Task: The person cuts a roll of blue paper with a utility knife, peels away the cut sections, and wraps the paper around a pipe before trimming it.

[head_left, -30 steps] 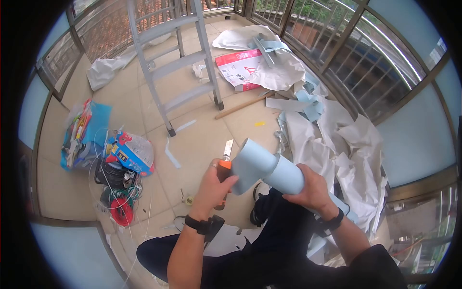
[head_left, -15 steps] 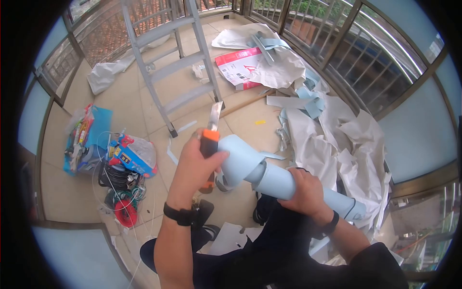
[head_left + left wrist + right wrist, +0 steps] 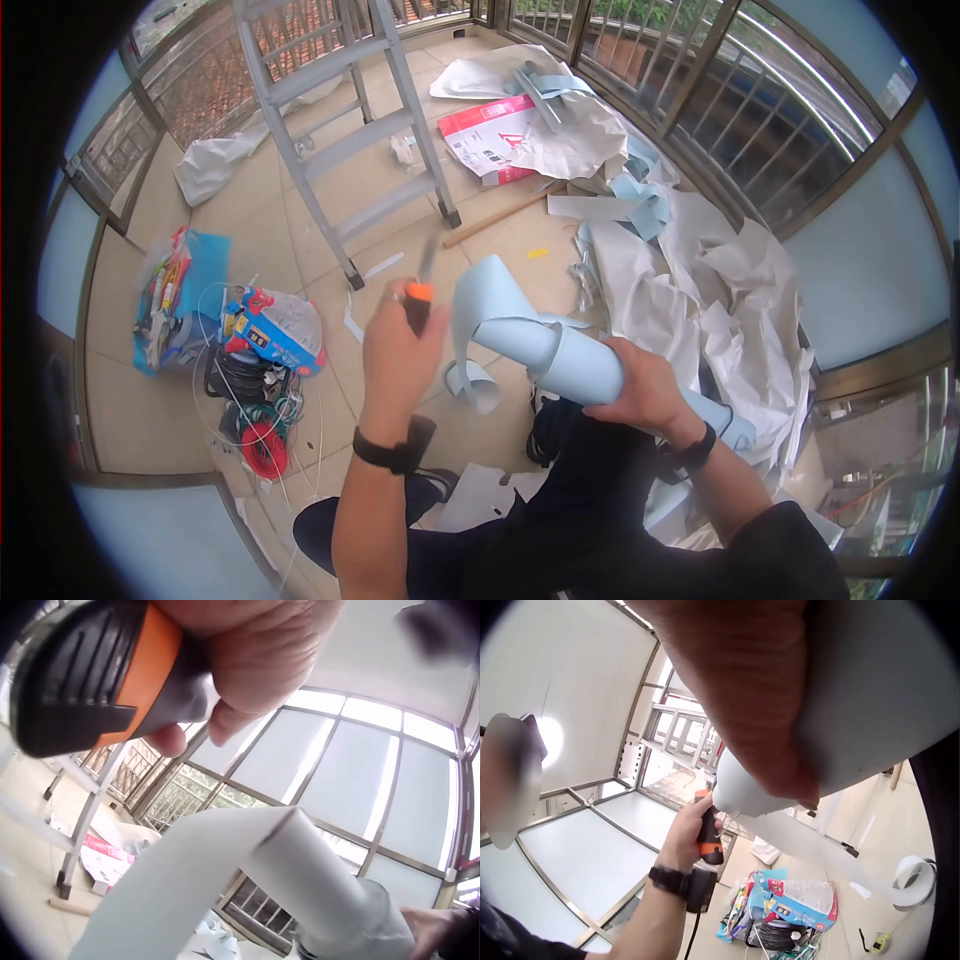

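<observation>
My left hand point(image 3: 395, 350) grips an orange and black utility knife point(image 3: 419, 294), its blade extended and pointing up and away. The knife's ridged black handle end point(image 3: 71, 682) looms close in the left wrist view. My right hand point(image 3: 645, 390) wraps around a roll of pale blue sheet material point(image 3: 575, 362), which slants across my lap. At the roll's far end a loose flap point(image 3: 490, 290) stands up beside the knife. From that end a narrow strip point(image 3: 817, 847) hangs down, ending in a curl point(image 3: 477, 387). The left fingers are apart from the flap in the head view.
An aluminium stepladder point(image 3: 365, 130) stands ahead. Crumpled whitish sheeting point(image 3: 700, 290) and a pink and white box point(image 3: 487, 135) lie along the right. A wooden stick point(image 3: 500, 215) rests on the tiles. Bags, cables and a red coil point(image 3: 263, 447) are at the left.
The left hand first rose leftward with the knife, then drew off the sheet. The flap it had been touching now stands free, with a curled strip hanging. The right hand still holds the roll.
</observation>
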The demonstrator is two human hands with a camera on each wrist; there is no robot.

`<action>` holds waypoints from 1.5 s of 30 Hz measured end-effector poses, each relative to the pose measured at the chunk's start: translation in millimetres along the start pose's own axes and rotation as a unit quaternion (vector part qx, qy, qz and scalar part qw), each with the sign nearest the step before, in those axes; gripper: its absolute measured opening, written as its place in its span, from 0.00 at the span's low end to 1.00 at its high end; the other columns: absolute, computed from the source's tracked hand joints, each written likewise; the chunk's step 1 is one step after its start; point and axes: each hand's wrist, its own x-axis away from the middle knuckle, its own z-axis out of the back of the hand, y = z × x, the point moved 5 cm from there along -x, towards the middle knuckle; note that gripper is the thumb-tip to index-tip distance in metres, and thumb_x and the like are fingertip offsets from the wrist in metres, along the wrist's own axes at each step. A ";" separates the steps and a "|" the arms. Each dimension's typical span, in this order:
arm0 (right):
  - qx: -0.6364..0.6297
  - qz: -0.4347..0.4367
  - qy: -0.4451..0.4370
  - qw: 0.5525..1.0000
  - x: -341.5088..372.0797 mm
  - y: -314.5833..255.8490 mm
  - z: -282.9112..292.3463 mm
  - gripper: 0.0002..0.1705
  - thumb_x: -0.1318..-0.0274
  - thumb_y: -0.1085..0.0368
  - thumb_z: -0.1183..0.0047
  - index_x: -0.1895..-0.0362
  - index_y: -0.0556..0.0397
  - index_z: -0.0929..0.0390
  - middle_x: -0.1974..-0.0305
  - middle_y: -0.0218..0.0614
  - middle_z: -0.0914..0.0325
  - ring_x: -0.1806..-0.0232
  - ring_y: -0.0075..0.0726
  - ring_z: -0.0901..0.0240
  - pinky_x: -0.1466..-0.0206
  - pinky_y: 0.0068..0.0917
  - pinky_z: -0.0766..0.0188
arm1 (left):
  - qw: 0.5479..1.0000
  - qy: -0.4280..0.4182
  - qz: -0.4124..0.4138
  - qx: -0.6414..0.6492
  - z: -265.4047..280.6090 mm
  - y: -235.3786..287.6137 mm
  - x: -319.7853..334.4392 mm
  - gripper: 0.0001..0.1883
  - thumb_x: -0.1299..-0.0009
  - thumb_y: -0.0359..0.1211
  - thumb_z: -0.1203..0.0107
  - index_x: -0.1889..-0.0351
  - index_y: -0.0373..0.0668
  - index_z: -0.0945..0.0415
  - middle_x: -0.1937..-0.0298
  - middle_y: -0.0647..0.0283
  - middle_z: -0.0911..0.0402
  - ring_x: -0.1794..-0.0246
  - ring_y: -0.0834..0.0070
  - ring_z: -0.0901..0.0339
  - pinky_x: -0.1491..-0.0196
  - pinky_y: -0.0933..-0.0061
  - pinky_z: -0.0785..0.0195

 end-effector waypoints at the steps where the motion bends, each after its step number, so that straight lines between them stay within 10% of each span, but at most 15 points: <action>1: 0.000 0.000 -0.001 1.000 -4.8 0.8 4.9 0.49 0.71 0.49 0.19 0.39 0.49 0.25 0.51 0.48 0.15 0.51 0.60 0.16 0.45 0.46 0.20 | 0.998 -0.015 -0.049 0.025 -3.0 3.6 10.0 0.21 0.33 0.34 0.32 0.45 0.38 0.24 0.60 0.52 0.16 0.62 0.53 0.17 0.55 0.61 0.24; 7: -0.096 -0.032 -0.118 0.988 -23.6 11.3 12.5 0.52 0.68 0.52 0.19 0.35 0.56 0.25 0.49 0.50 0.14 0.46 0.52 0.16 0.38 0.39 0.22 | 0.993 -0.045 -0.077 0.078 -41.6 6.7 53.1 0.26 0.40 0.32 0.25 0.45 0.41 0.24 0.57 0.55 0.16 0.63 0.64 0.17 0.60 0.66 0.24; 10: -0.144 -0.062 -0.186 0.970 -26.8 16.0 15.9 0.52 0.67 0.54 0.19 0.34 0.58 0.26 0.47 0.46 0.15 0.44 0.43 0.18 0.36 0.37 0.25 | 0.988 0.094 -0.123 0.007 -46.7 7.8 46.9 0.25 0.39 0.28 0.27 0.44 0.44 0.23 0.57 0.59 0.14 0.67 0.58 0.17 0.62 0.62 0.23; 19: -0.500 -0.091 -0.419 0.752 6.6 32.1 4.3 0.64 0.69 0.55 0.17 0.25 0.60 0.34 0.35 0.39 0.23 0.35 0.34 0.28 0.28 0.33 0.34 | 0.974 0.101 -0.156 -0.131 23.3 25.9 -12.1 0.14 0.33 0.29 0.34 0.50 0.47 0.18 0.63 0.50 0.13 0.62 0.47 0.14 0.60 0.53 0.23; 26: -0.465 -0.088 -0.381 0.794 -2.0 39.7 -11.9 0.64 0.69 0.54 0.16 0.25 0.61 0.35 0.35 0.38 0.22 0.35 0.33 0.27 0.29 0.32 0.33 | 0.943 -0.154 -0.066 -0.287 10.3 -38.0 -26.6 0.21 0.37 0.29 0.34 0.45 0.45 0.19 0.60 0.46 0.14 0.58 0.43 0.16 0.56 0.50 0.24; 34: -0.450 -0.130 -0.288 0.835 -9.8 43.7 -6.8 0.58 0.65 0.55 0.19 0.28 0.61 0.30 0.41 0.39 0.19 0.39 0.33 0.24 0.32 0.31 0.30 | 0.952 -0.188 -0.003 0.243 -23.1 12.7 25.2 0.28 0.37 0.29 0.30 0.37 0.43 0.25 0.61 0.70 0.20 0.66 0.83 0.24 0.62 0.76 0.28; 41: -0.416 -0.127 -0.284 0.855 -6.3 33.4 -7.2 0.56 0.65 0.56 0.19 0.29 0.62 0.29 0.40 0.39 0.20 0.39 0.34 0.25 0.31 0.32 0.32 | 0.929 -0.236 0.066 0.277 -49.5 -2.8 9.4 0.25 0.36 0.27 0.30 0.40 0.40 0.23 0.62 0.68 0.20 0.69 0.82 0.23 0.65 0.77 0.27; 45: -0.251 -0.082 -0.213 0.941 -5.6 12.7 4.8 0.54 0.63 0.53 0.21 0.31 0.62 0.29 0.41 0.46 0.20 0.40 0.45 0.22 0.33 0.37 0.28 | 0.925 -0.273 0.041 0.261 -43.6 -3.8 9.3 0.23 0.36 0.27 0.30 0.42 0.39 0.22 0.63 0.67 0.21 0.68 0.80 0.22 0.62 0.75 0.26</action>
